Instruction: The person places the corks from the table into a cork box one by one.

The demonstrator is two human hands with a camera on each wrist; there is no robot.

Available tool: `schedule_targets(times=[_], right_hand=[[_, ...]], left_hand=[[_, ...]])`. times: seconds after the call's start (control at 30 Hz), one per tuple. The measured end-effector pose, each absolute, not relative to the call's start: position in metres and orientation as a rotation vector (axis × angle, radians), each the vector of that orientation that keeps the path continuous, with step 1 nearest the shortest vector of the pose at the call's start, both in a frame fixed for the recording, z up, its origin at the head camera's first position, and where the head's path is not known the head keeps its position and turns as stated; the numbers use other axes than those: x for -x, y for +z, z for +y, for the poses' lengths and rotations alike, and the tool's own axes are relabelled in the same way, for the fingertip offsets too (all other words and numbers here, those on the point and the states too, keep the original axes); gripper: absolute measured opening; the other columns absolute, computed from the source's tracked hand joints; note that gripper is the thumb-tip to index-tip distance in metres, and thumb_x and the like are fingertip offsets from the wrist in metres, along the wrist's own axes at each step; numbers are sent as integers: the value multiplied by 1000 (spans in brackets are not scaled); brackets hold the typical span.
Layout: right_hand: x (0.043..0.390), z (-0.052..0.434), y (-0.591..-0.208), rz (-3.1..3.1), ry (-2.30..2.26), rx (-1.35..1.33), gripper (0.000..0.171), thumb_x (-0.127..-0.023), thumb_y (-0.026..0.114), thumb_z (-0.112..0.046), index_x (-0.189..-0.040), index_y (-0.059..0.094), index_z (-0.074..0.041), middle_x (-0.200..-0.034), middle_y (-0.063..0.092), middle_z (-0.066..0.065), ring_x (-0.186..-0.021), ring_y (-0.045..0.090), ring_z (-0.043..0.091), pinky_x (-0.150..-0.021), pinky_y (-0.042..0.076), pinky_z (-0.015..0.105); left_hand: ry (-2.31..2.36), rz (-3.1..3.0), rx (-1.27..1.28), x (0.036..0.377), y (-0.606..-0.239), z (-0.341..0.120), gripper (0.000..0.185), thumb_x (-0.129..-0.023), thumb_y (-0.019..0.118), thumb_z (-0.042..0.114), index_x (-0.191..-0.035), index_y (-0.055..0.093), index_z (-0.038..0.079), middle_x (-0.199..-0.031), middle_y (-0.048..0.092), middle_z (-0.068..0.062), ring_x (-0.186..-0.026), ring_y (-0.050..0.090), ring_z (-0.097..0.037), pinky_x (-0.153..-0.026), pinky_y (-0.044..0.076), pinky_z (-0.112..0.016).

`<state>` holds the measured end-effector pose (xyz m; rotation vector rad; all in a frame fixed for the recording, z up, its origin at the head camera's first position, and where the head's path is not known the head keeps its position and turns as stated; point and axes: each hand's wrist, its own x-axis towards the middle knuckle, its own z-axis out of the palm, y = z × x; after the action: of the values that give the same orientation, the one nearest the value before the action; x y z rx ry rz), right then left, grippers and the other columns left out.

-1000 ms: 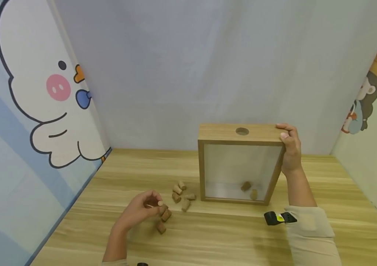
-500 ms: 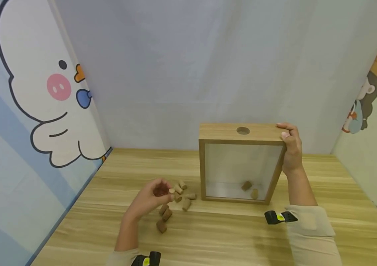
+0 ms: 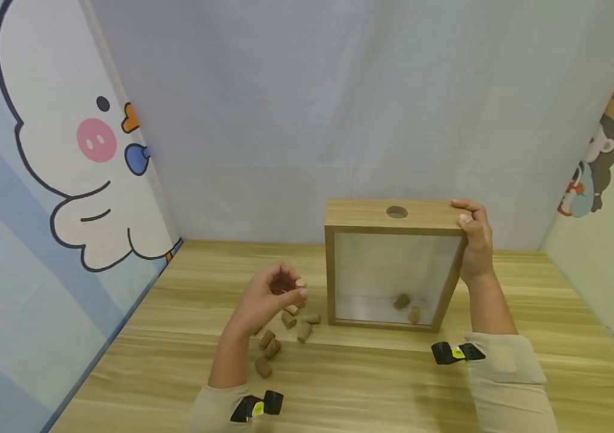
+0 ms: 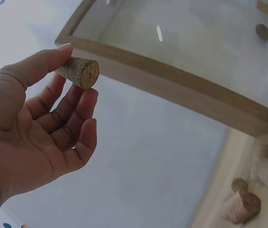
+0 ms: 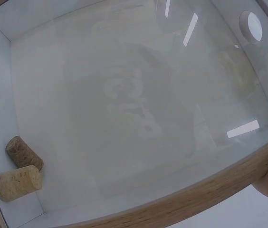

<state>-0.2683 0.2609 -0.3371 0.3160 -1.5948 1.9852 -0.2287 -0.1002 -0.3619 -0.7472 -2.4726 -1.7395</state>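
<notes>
Cork, one piece [image 3: 300, 282], was pinched between thumb and fingertips of the left hand [image 3: 270, 297], raised above the table [image 3: 371, 385]; in the left wrist view its long axis ran roughly level, flat end facing outward. The round hole [image 3: 396, 211] in the top of the wooden box [image 3: 339, 270] lay at about 2 o'clock from that grip, higher and well apart. The right hand [image 3: 473, 243] was clamped on the box's top right corner, much nearer the hole but occupied.

Counts: one cork in hand; two corks [image 5: 19, 169] inside the box, lying touching behind the clear front; loose corks [image 3: 285, 331] on the table, about six visible at 6 o'clock below the hand, some partly hidden. One box, one hole.
</notes>
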Motion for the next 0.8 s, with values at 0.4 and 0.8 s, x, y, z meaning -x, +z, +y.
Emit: schedule_targets(times=[0.4,0.8], right_hand=[[267,261,-337,-1580,1987,-310,28,-86,42,-24,-107,59,-17,-114,42,9,-96,40,23,-76,29,39],[267,260,-337,-1583,1988,-321,28,-86,42,-24,-108,59,-17,-114,43,10,-96,40,23,-76,30,39]], left_hand=[[-1847,-2221,758,234,-332,-70,21,-83,72,11,-99,60,4,-88,60,-8,-80,58,-23,-70,49,-33],[-1844,-2172,722,211,-283,-45,19,-83,67,1,-100,59,-5,-91,60,-11,-84,58,-28,-74,47,-33]])
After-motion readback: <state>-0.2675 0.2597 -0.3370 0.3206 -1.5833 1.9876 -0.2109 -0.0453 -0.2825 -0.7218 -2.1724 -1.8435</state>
